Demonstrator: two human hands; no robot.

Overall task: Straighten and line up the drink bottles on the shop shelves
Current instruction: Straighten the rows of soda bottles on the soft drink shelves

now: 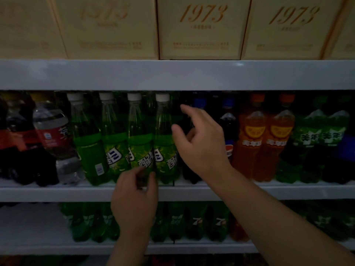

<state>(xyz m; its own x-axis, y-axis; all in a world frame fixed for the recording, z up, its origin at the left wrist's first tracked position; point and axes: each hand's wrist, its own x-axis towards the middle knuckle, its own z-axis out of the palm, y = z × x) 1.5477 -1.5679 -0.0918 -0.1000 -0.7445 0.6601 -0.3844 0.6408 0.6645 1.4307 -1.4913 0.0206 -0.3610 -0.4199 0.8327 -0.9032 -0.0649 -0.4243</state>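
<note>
My left hand (134,194) pinches base of upright green bottle (141,148); right hand (199,144), spread, is nearer dark bottle (187,175) right of it, maybe touching.

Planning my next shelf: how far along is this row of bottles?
Done: orange bottles upright, labels forward. In hand: left hand grips the third green bottle at its base; right hand reaches open toward the dark bottles. Left: leftmost green bottle shows its barcode; clear bottle leans.

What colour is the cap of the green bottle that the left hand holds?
White; the cap shows best in the head view.
</note>
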